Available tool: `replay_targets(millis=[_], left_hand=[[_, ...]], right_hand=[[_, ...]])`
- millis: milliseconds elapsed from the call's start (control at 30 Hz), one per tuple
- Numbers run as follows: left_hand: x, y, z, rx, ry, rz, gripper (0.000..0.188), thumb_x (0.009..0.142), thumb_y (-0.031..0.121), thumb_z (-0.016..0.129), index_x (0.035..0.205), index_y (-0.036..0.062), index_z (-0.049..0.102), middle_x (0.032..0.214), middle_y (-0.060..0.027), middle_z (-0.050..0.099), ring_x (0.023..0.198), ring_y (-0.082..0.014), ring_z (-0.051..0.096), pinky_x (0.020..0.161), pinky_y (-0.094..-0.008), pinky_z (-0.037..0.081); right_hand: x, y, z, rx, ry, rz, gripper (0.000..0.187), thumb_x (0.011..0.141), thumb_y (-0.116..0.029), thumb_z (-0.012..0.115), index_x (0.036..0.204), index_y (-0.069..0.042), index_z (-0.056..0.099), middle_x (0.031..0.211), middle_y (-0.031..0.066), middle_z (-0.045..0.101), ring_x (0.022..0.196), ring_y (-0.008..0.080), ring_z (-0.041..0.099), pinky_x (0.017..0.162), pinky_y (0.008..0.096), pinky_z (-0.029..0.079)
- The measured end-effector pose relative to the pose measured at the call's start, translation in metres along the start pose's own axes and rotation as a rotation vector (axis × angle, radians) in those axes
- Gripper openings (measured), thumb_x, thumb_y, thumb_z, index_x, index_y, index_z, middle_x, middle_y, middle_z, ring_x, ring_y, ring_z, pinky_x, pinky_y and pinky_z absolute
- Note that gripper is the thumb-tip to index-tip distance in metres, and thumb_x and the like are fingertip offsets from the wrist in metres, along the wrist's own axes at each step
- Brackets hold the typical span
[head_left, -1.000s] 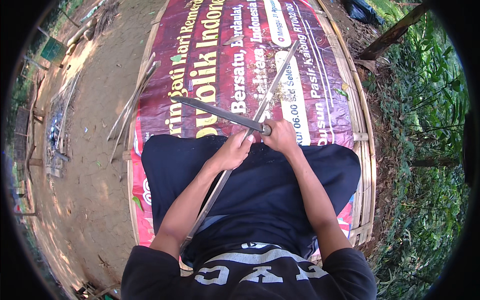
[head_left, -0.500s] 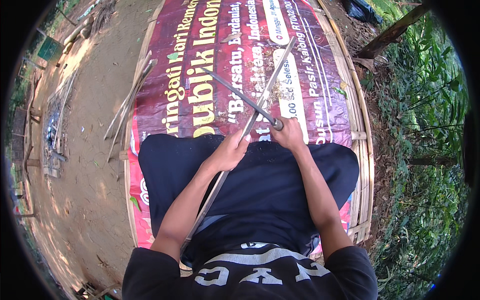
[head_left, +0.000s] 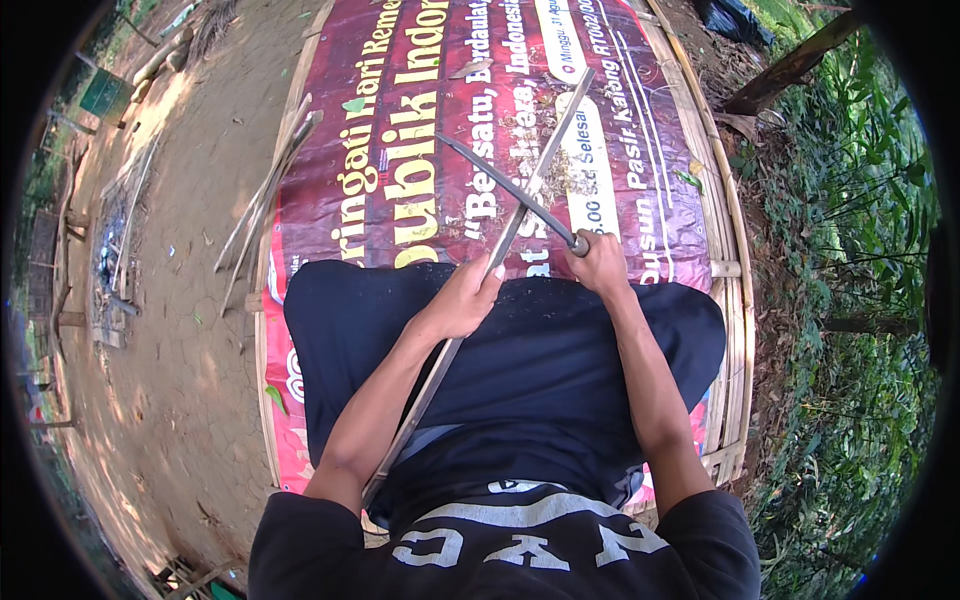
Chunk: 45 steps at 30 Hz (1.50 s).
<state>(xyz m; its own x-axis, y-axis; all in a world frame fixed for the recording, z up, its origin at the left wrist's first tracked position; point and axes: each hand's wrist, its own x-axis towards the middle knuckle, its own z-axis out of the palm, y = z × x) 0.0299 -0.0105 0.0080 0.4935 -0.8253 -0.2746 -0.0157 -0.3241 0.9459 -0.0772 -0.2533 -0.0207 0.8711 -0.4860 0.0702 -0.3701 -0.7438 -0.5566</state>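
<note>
A long, thin wooden or bamboo strip (head_left: 429, 385) runs slantwise from beside my waist, over my lap, to the far middle of the banner. My left hand (head_left: 465, 300) is closed round it near its middle, above the dark cloth on my lap. In my right hand (head_left: 600, 263) is the handle of a long knife (head_left: 508, 188), fingers wrapped round it. Its dark blade points far left and crosses the strip just beyond my left hand, touching or very close to it. Pale shavings (head_left: 545, 175) lie scattered around the crossing.
Under me a red printed banner (head_left: 330, 200) covers a bamboo platform with a slatted right edge (head_left: 735, 330). Several loose strips (head_left: 265, 190) lean at its left edge. Bare earth (head_left: 190, 290) stretches left; green plants (head_left: 850, 400) and a wooden post (head_left: 790, 72) stand right.
My right hand has moved slightly right and nearer, drawing the knife along, so less blade reaches past the strip. The left hand keeps its hold on the strip.
</note>
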Motion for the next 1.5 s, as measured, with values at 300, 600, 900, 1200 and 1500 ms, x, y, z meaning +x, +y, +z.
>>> replay_targets(millis=[300, 600, 900, 1200, 1500], left_hand=[[0.005, -0.007, 0.012, 0.14, 0.033, 0.347, 0.027, 0.109, 0.026, 0.044, 0.101, 0.0014, 0.051, 0.063, -0.0019, 0.046, 0.054, -0.0121, 0.045, 0.052, -0.0341, 0.04], [0.0, 0.023, 0.006, 0.04, -0.045, 0.041, 0.028, 0.107, 0.023, 0.045, 0.109, -0.0036, 0.054, 0.066, -0.0105, 0.05, 0.06, -0.0199, 0.049, 0.059, -0.0404, 0.043], [0.001, 0.011, 0.001, -0.047, -0.032, 0.096, 0.026, 0.111, 0.028, 0.041, 0.107, 0.0029, 0.048, 0.059, 0.0048, 0.037, 0.04, -0.0038, 0.035, 0.034, -0.0253, 0.029], [0.004, 0.01, 0.005, -0.089, -0.085, 0.021, 0.024, 0.111, 0.027, 0.042, 0.101, 0.0057, 0.047, 0.059, 0.0053, 0.037, 0.042, -0.0033, 0.033, 0.035, -0.0258, 0.029], [0.004, 0.02, 0.0, -0.127, -0.054, 0.027, 0.023, 0.111, 0.027, 0.041, 0.106, 0.0047, 0.047, 0.058, 0.0057, 0.037, 0.039, -0.0038, 0.035, 0.033, -0.0244, 0.031]], right_hand=[[-0.009, -0.063, 0.003, -0.126, -0.089, -0.296, 0.018, 0.076, -0.024, 0.068, 0.074, -0.007, 0.068, 0.063, 0.0195, 0.065, 0.063, 0.0429, 0.065, 0.061, 0.0506, 0.054], [-0.013, -0.028, -0.002, -0.023, -0.021, -0.126, 0.017, 0.077, -0.023, 0.07, 0.078, -0.006, 0.071, 0.063, 0.0202, 0.065, 0.064, 0.0423, 0.065, 0.062, 0.05, 0.053], [-0.005, -0.018, 0.01, 0.022, -0.004, -0.136, 0.017, 0.075, -0.023, 0.07, 0.075, -0.006, 0.069, 0.061, 0.0201, 0.064, 0.061, 0.0417, 0.065, 0.06, 0.0493, 0.054], [-0.016, -0.036, 0.011, -0.076, 0.038, -0.236, 0.014, 0.072, -0.02, 0.069, 0.074, -0.007, 0.067, 0.058, 0.0188, 0.061, 0.058, 0.0414, 0.064, 0.058, 0.0491, 0.053], [-0.011, -0.032, 0.007, -0.103, 0.025, -0.186, 0.015, 0.073, -0.021, 0.07, 0.076, -0.007, 0.068, 0.059, 0.02, 0.061, 0.061, 0.0423, 0.065, 0.06, 0.0508, 0.053]])
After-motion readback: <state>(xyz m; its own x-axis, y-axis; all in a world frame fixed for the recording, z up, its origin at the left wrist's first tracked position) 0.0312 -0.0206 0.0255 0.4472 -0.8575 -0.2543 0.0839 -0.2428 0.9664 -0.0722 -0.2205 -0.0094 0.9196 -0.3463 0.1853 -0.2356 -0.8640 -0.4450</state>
